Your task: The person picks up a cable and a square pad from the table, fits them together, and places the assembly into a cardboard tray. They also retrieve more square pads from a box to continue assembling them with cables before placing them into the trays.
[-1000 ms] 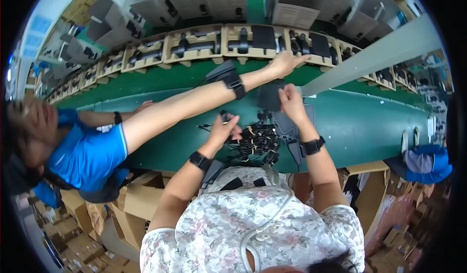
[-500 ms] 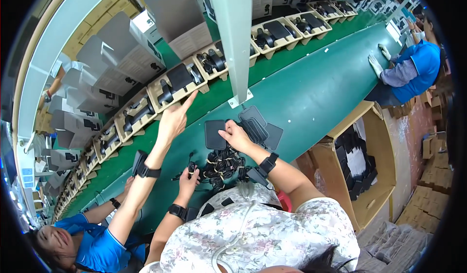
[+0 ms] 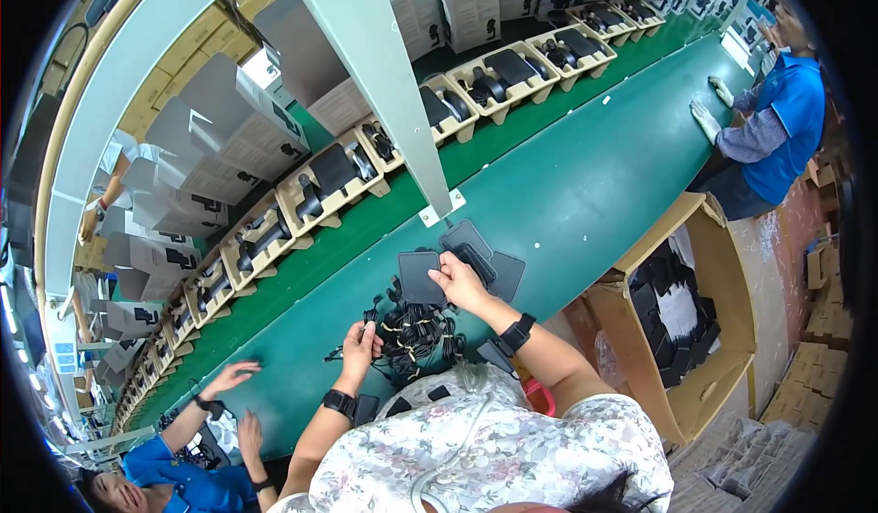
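Cables [image 3: 413, 337], black and tied into bundles, lie heaped on the green bench [image 3: 585, 211] in front of the person, close to the floral top [image 3: 494, 440]. The left hand [image 3: 359, 347] is at the heap's left side, thumb and fingers pinching a small black cable bundle [image 3: 369, 317] that pokes up past the fingertips. The right hand [image 3: 462, 284] is at the heap's far side, its thumb and fingers pinching the right edge of a dark grey plate [image 3: 418, 278], flat and squarish with rounded corners. Whether that plate touches the cables below it cannot be told. More dark plates [image 3: 508, 277] lie on the bench just beside the right hand, partly covered by it, near the foot of a pale pillar [image 3: 384, 83].

Past the bench runs a row of beige trays [image 3: 329, 179] with black parts in their compartments, and behind them stand open grey-and-white boxes [image 3: 219, 115]. To the right, an open carton [image 3: 741, 330] beside the bench holds black pieces and something white. A co-worker in blue [image 3: 791, 111] rests gloved hands on the bench at the far right; another in blue [image 3: 197, 486] is at the lower left, bare hands apart with fingers spread.
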`<state>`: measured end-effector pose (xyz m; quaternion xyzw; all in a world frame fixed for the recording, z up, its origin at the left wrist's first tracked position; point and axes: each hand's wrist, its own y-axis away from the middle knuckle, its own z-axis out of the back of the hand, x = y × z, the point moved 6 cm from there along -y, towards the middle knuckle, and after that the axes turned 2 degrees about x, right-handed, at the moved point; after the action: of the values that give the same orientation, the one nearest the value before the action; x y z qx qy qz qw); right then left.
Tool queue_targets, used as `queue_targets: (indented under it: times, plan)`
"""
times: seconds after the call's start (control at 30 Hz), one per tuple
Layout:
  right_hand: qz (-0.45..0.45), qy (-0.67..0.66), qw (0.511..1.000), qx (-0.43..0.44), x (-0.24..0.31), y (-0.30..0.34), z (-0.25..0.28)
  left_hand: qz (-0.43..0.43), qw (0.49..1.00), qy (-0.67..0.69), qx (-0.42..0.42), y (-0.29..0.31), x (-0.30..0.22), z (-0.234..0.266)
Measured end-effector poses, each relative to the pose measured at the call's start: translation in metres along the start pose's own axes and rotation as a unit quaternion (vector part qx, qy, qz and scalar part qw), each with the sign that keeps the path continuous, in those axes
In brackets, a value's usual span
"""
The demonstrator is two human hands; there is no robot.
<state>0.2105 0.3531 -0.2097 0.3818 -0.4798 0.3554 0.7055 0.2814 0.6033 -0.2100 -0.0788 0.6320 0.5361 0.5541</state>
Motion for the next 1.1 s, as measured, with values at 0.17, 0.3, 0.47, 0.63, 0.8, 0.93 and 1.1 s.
queue_targets:
  times: [0.17, 0.3, 0.47, 0.63, 0.8, 0.93, 1.1]
  plan:
    - [-0.021, 0.046, 0.998, 0.026, 0.032, -0.011, -0.011, -0.018, 0.999, 0.006, -0.027, 0.002, 0.011, 0.020]
    - [0.009, 0.002, 1.000, 0.020, 0.054, -0.016, -0.030, -0.046, 0.996, 0.044, -0.059, -0.001, 0.015, 0.041]
    - [0.038, 0.004, 0.999, 0.003, 0.080, -0.009, -0.067, -0.042, 0.993, 0.106, -0.042, 0.006, 0.020, 0.070]
    - [0.005, 0.026, 0.999, 0.037, 0.091, 0.004, -0.096, -0.039, 0.994, 0.097, -0.039, 0.009, 0.035, 0.098]
    - [0.025, 0.010, 0.999, 0.021, 0.088, 0.003, -0.093, -0.035, 0.994, 0.095, -0.031, 0.005, 0.037, 0.105]
    - [0.034, 0.020, 0.999, 0.000, 0.083, -0.005, -0.074, -0.037, 0.996, 0.083, -0.024, 0.004, 0.018, 0.088]
    - [0.068, -0.001, 0.997, -0.035, 0.086, -0.002, -0.058, -0.038, 0.999, 0.030, -0.011, 0.012, 0.016, 0.070]
